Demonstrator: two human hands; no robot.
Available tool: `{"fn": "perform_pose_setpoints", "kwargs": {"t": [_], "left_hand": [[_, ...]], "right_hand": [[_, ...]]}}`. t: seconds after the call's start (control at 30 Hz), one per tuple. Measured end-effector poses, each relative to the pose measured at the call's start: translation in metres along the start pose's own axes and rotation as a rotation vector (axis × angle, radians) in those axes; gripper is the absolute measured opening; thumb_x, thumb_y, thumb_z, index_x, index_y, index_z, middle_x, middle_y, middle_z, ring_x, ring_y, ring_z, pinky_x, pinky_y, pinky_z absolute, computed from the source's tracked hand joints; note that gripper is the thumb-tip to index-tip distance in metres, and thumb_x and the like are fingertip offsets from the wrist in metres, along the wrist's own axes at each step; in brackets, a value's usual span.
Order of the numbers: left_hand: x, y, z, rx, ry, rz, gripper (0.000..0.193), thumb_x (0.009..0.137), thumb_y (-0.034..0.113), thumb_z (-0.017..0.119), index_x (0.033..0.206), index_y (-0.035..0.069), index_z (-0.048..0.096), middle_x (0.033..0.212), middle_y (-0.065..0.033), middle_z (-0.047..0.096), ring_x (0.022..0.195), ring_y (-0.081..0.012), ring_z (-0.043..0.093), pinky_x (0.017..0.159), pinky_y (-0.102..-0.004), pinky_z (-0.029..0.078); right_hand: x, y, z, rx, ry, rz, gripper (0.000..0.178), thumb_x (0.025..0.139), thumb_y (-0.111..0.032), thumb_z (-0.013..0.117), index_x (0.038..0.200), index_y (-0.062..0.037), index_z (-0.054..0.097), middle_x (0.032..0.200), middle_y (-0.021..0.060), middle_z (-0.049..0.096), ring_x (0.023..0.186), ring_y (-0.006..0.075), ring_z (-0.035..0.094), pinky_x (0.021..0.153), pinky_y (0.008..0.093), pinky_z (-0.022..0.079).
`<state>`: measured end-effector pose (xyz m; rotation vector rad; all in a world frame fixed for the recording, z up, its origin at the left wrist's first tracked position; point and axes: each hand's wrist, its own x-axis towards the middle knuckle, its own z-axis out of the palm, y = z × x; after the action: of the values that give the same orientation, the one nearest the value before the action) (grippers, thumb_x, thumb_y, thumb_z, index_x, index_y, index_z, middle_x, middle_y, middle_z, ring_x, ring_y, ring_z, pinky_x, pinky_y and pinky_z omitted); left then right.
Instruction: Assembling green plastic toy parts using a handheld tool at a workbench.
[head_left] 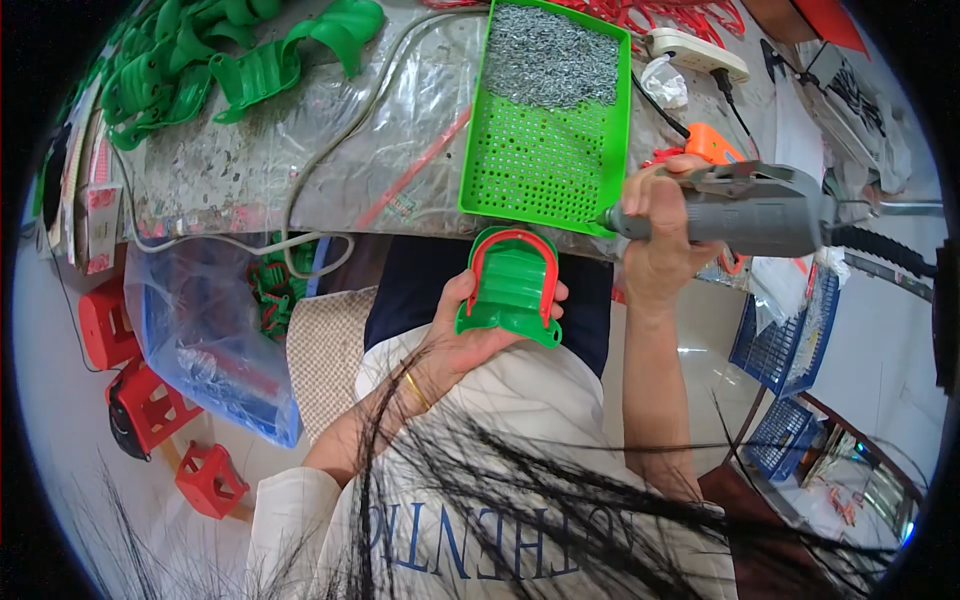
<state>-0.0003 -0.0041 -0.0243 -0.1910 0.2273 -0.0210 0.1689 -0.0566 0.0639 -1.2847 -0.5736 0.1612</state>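
Note:
My left hand (455, 340) is closed around a green curved plastic piece (505, 285), held above my lap just off the table's front edge. A red U-shaped plastic strip (511, 234) lies along the piece's rim, its two ends pointing toward me. My right hand (660, 240) grips a grey power screwdriver (760, 215), held sideways with its nose pointing left. That nose is over the near right corner of a bright green perforated tray (540, 165). Small silvery screws (555, 55) fill the tray's far half. Whether a screw sits on the tip is too small to tell.
Several green plastic pieces (255, 80) pile up at the far left. A grey cable (330, 150) winds over the table (250, 190). Behind the screwdriver lie a power strip (700, 52) and an orange plug (712, 143). Blue baskets (785, 335) stand right, a plastic-lined blue bin (215, 350) left.

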Motion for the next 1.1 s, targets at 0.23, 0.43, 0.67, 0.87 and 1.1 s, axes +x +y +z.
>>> {"fn": "perform_pose_setpoints", "kwargs": {"t": [0.23, 0.43, 0.67, 0.87, 1.1], "left_hand": [[0.001, -0.002, -0.001, 0.005, -0.048, 0.014, 0.081, 0.075, 0.050, 0.066, 0.134, 0.002, 0.038, 0.124, -0.0286, 0.048, 0.108, -0.0394, 0.053, 0.093, -0.0476, 0.045], [-0.007, -0.006, 0.002, -0.028, -0.123, 0.092, 0.066, 0.085, 0.046, 0.057, 0.134, 0.006, 0.039, 0.129, -0.0216, 0.047, 0.118, -0.0365, 0.048, 0.099, -0.0492, 0.040], [-0.009, -0.004, 0.000, -0.027, -0.026, 0.100, 0.061, 0.085, 0.042, 0.059, 0.134, 0.011, 0.040, 0.133, -0.0116, 0.045, 0.123, -0.0279, 0.044, 0.103, -0.0484, 0.036], [-0.011, -0.004, -0.004, 0.021, -0.014, 0.089, 0.062, 0.086, 0.044, 0.058, 0.134, 0.011, 0.038, 0.132, -0.0114, 0.046, 0.122, -0.0279, 0.045, 0.102, -0.0477, 0.037], [-0.012, -0.005, -0.005, 0.032, 0.001, 0.092, 0.063, 0.086, 0.045, 0.058, 0.135, 0.011, 0.038, 0.132, -0.0116, 0.046, 0.122, -0.0287, 0.046, 0.101, -0.0490, 0.039]], "right_hand": [[-0.004, -0.040, 0.025, 0.102, -0.093, 0.038, 0.028, 0.083, -0.018, 0.064, 0.101, -0.0020, 0.049, 0.062, 0.0021, 0.042, 0.054, 0.0128, 0.042, 0.051, 0.0261, 0.033], [-0.040, -0.041, 0.053, 0.135, -0.268, 0.143, 0.028, 0.082, -0.015, 0.064, 0.102, -0.0021, 0.049, 0.060, 0.0032, 0.043, 0.052, 0.0129, 0.043, 0.049, 0.0270, 0.036], [-0.052, -0.034, 0.062, 0.100, -0.326, 0.138, 0.025, 0.082, -0.009, 0.062, 0.101, -0.0018, 0.049, 0.060, 0.0037, 0.045, 0.053, 0.0133, 0.044, 0.052, 0.0274, 0.038], [-0.056, -0.032, 0.062, 0.186, -0.283, 0.185, 0.023, 0.078, -0.004, 0.067, 0.095, -0.0003, 0.053, 0.074, 0.0049, 0.053, 0.059, 0.0110, 0.050, 0.056, 0.0250, 0.043], [-0.058, -0.028, 0.062, 0.093, -0.338, 0.092, 0.022, 0.083, -0.009, 0.060, 0.099, -0.0010, 0.048, 0.059, 0.0046, 0.045, 0.052, 0.0140, 0.043, 0.051, 0.0275, 0.038]]}}
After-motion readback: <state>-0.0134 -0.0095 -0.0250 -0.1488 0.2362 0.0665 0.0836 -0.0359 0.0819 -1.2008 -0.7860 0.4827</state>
